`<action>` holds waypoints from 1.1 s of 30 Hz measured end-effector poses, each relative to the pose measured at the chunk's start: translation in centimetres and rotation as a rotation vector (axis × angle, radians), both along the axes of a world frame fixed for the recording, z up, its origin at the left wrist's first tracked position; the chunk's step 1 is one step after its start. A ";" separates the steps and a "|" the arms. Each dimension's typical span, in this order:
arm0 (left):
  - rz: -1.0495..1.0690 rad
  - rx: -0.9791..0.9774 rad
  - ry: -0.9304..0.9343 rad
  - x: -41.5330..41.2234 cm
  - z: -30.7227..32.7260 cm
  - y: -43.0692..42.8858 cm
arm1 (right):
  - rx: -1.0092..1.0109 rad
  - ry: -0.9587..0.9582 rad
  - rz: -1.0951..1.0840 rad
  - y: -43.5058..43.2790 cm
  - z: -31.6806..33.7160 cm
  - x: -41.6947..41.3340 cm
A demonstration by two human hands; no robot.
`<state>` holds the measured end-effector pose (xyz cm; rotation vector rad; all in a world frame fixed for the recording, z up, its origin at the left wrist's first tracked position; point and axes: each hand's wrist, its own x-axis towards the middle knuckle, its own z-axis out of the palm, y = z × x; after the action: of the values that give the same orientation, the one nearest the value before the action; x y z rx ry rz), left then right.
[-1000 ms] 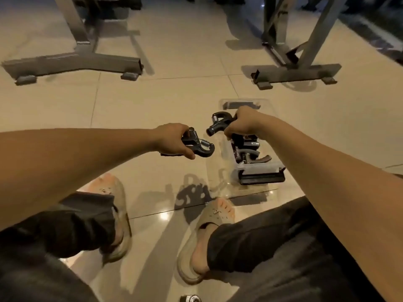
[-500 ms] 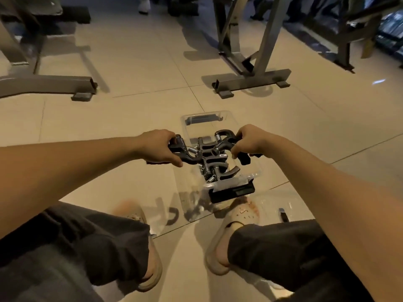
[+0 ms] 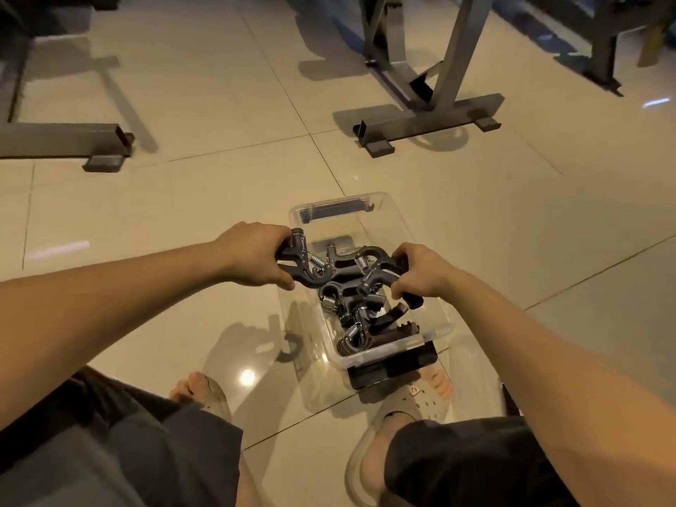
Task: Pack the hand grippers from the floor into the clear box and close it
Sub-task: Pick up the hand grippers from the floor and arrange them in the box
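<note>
Left hand (image 3: pixel 256 255) clasps one hand gripper (image 3: pixel 305 263), right hand (image 3: pixel 420 274) a second hand gripper (image 3: pixel 382 270), both just above the open clear box (image 3: pixel 380 210), springs inward.

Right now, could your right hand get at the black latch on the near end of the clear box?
Probably, once freed: the right hand grips a hand gripper over the clear box; nothing covers the black latch.

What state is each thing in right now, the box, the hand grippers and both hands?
Clear box: open, no lid on, partly filled.
Packed grippers: piled loose inside the box.
Left hand: grips a gripper above the box's left edge.
Right hand: grips another gripper over the box.
</note>
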<state>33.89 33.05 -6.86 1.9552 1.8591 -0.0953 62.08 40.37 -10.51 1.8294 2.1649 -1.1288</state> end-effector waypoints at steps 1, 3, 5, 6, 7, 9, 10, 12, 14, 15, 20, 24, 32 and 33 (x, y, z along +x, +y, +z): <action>0.018 -0.004 -0.013 -0.4 0.1 0.2 | -0.010 -0.013 0.032 0.5 -0.4 -0.4; 0.068 -0.021 -0.023 -0.9 0.4 0.5 | -0.030 -0.051 0.123 1.3 -1.3 -1.4; 0.129 -0.024 -0.014 -1.2 0.3 0.8 | -0.045 -0.106 0.223 2.1 -2.6 -2.2; 0.167 -0.025 -0.024 -1.3 0.1 0.8 | -0.044 -0.140 0.275 2.4 -3.3 -2.5; 0.204 -0.031 -0.046 -1.4 -0.3 0.7 | -0.033 -0.175 0.327 2.7 -4.0 -2.7; 0.248 -0.064 -0.085 -1.4 -0.8 0.8 | -0.002 -0.228 0.408 3.4 -5.4 -3.0; 0.246 -0.088 -0.090 -1.3 -0.9 0.9 | 0.006 -0.235 0.433 3.6 -6.1 -3.0; 0.225 -0.110 -0.099 -1.1 -1.0 1.5 | 0.026 -0.230 0.474 4.0 -7.2 -2.9; 0.230 -0.106 -0.129 -1.1 -1.1 2.3 | 0.044 -0.222 0.504 4.3 -8.1 -2.8; 0.239 -0.104 -0.145 -1.2 -1.2 2.7 | 0.050 -0.214 0.516 4.5 -8.4 -2.9; 0.239 -0.147 -0.177 -1.1 -2.2 3.6 | 0.069 -0.185 0.606 5.2 -10.3 -4.1; 0.225 -0.170 -0.180 -1.2 -3.1 4.0 | 0.115 -0.199 0.662 5.5 -11.4 -3.9; 0.232 -0.166 -0.210 -1.5 -3.6 4.1 | 0.185 -0.251 0.718 5.5 -12.8 -3.1; 0.228 -0.163 -0.212 -1.6 -3.6 4.0 | 0.191 -0.255 0.721 5.5 -12.8 -3.1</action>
<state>32.31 37.06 -10.43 1.5702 1.8564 0.0284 59.01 45.88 -23.31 0.9885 2.4932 -0.5161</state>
